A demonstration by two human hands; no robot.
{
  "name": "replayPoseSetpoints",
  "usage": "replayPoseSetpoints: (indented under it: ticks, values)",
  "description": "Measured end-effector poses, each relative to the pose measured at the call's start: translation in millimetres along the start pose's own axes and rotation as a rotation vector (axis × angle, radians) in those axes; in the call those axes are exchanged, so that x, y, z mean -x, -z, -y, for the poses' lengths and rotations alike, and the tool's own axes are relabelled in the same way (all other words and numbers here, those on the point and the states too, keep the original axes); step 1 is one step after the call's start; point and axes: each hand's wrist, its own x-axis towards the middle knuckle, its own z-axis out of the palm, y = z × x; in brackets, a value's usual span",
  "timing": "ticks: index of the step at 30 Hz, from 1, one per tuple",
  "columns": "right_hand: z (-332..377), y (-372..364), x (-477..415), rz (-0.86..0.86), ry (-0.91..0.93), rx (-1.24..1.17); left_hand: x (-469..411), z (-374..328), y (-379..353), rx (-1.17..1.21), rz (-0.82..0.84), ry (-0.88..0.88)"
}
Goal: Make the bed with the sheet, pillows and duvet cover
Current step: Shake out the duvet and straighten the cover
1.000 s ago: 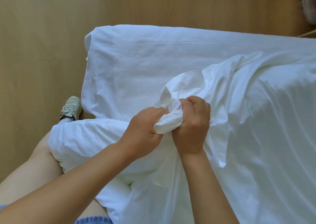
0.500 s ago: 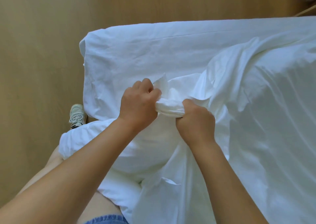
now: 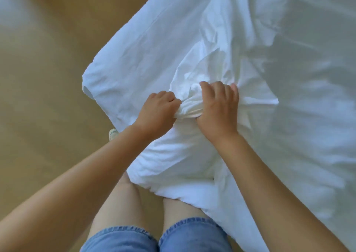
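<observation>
**White cloth bunched in both fists**

The crumpled white cotton duvet cover [image 3: 202,65] is gathered into a twisted rope between the left hand [image 3: 157,115] and right hand [image 3: 218,108], fingers curled tight on it. Beyond the knuckles lies the smooth white bed sheet [image 3: 146,40]; left of them, blurred tan wooden floor [image 3: 42,74].

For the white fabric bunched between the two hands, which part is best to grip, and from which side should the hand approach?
Grip the twisted white fabric bunch itself, where the cloth is gathered into a thick roll. Come from above, from the person's own side, as the left hand and right hand do now: the flat white bedding around it offers no fold to pinch.
</observation>
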Motion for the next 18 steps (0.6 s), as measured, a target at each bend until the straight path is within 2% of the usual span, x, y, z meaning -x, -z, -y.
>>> replayPoseSetpoints:
  ticks: [2, 5, 7, 9, 11, 13, 16, 18]
  values:
    - [23, -10, 34, -0.008, -0.024, -0.028, 7, 18, -5, -0.161, 0.097, -0.080]
    - [64, -39, 102, -0.032, -0.047, -0.111, 2, 46, -8, -0.275, 0.134, -0.182]
    - [98, -62, 149, 0.084, -0.054, -0.069, -8, 58, -13, -0.296, 0.173, -0.253]
    - [134, -83, 180, 0.310, -0.103, 0.009, -12, 65, -18, -0.313, 0.187, -0.322]
    - [161, -102, 185, 0.480, -0.189, 0.090, -12, 72, -22, -0.309, 0.180, -0.371]
    - [173, -119, 169, 0.519, -0.202, 0.184, -11, 78, -26, -0.296, 0.137, -0.411]
    - [169, -142, 138, 0.507, -0.108, 0.308, -11, 85, -35, -0.316, 0.165, -0.418]
    - [157, -142, 126, 0.578, -0.019, 0.395, -13, 89, -38, -0.314, 0.186, -0.415]
